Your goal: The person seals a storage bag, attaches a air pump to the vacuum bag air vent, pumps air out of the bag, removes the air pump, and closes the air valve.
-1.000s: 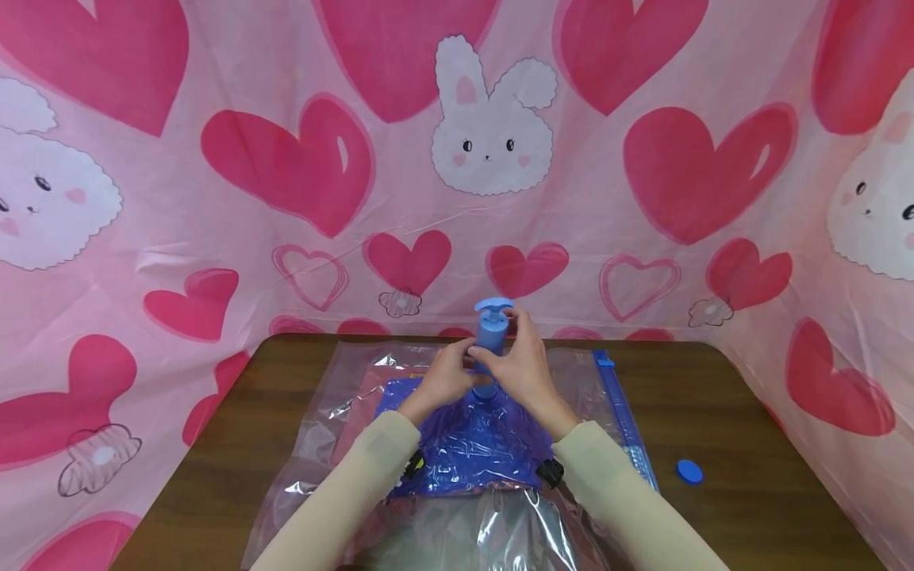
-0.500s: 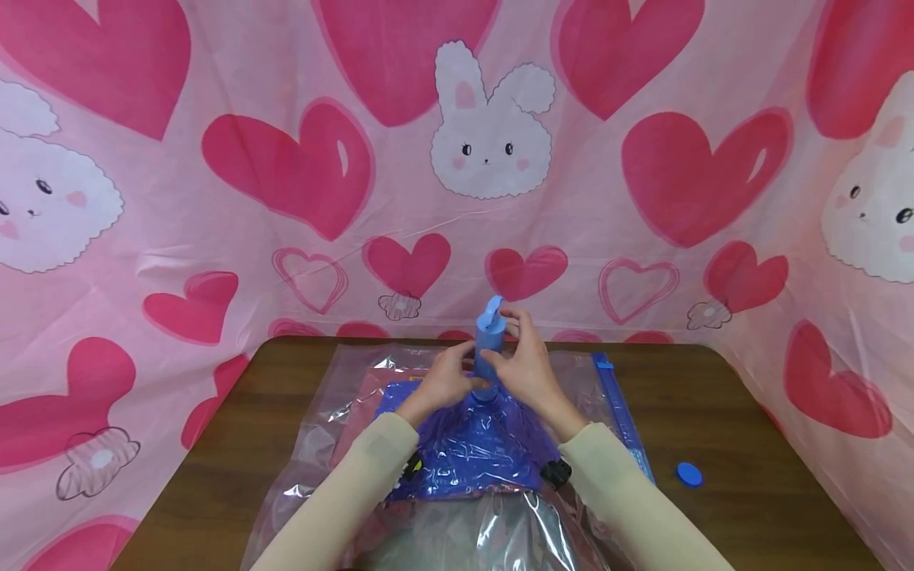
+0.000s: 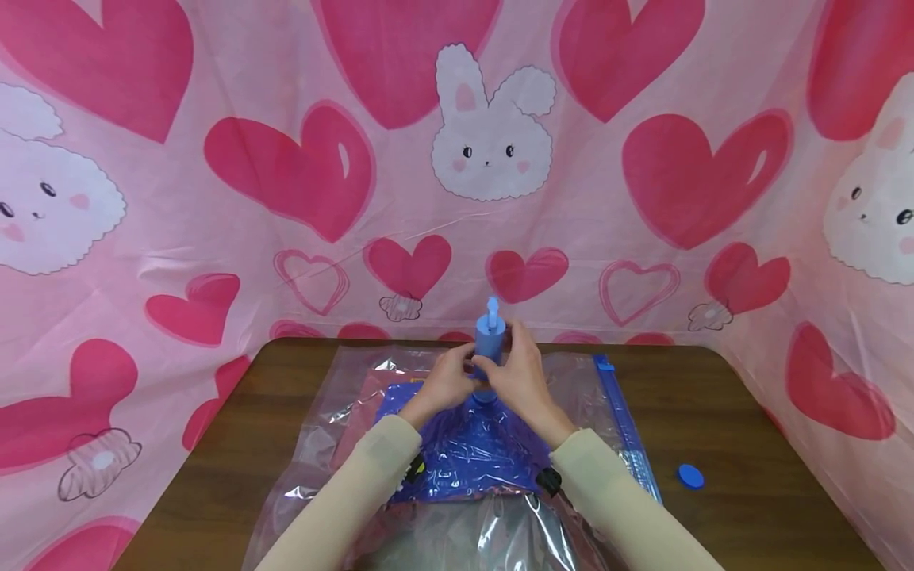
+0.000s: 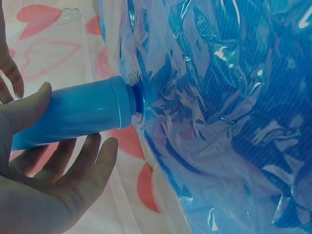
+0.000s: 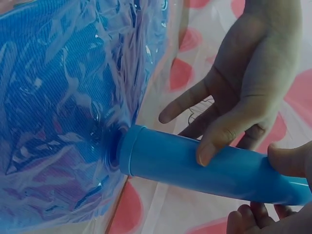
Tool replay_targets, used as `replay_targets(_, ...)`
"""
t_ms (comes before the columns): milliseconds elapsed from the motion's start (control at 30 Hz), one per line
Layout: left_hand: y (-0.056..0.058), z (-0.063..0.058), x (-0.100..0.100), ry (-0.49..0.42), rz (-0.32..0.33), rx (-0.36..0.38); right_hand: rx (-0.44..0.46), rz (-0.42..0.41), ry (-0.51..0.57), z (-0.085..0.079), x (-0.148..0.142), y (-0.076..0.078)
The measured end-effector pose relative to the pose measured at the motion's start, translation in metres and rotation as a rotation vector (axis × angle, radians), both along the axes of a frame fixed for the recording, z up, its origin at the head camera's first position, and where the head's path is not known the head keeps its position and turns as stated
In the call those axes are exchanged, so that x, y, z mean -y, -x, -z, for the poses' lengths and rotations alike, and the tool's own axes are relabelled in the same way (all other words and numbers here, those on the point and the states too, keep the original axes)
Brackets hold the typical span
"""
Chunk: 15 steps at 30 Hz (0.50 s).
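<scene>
A light blue hand pump [image 3: 489,341] stands upright on the valve of a clear vacuum storage bag [image 3: 321,420]. Inside the bag lies folded blue cloth [image 3: 471,460]. My left hand [image 3: 450,379] holds the pump's barrel from the left, thumb on one side and fingers curved round the other in the left wrist view. From the right, higher up the barrel, my right hand [image 3: 520,377] grips it between thumb and fingers. The pump's lower end meets the bag [image 4: 219,97], which puckers around the valve. The handle [image 3: 493,309] sits low on the barrel, seen edge-on.
A blue round cap [image 3: 690,476] lies on the brown wooden table [image 3: 721,420], right of the bag. The bag's blue zip strip [image 3: 621,412] runs along its right side. Pink heart-and-rabbit cloth [image 3: 400,198] hangs behind the table and at both sides.
The pump's handle has turned from broadside to edge-on, and the barrel appears to have twisted with it. My right hand's fingers have shifted slightly around the barrel; the bag stays put.
</scene>
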State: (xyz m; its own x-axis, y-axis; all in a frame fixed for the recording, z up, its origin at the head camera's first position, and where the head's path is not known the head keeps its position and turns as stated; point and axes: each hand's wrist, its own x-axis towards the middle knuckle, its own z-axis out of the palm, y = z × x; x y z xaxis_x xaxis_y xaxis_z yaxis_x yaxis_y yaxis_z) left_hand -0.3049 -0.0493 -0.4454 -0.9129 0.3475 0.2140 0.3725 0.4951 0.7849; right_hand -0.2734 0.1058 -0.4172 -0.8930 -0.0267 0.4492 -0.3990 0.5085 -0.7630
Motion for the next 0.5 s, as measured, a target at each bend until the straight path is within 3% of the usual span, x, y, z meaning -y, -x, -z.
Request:
replay_targets(233,-0.0007,-0.0012,0.0012,-0.007,0.007,0.016,0.052,-0.034,0.013,-0.006,-0.0037,-0.001)
replay_targets(500,0.0018,0.0013,0.0,0.019,0.014,-0.029,0.071,-0.072,-0.021,-0.0057,-0.0072,-0.0056)
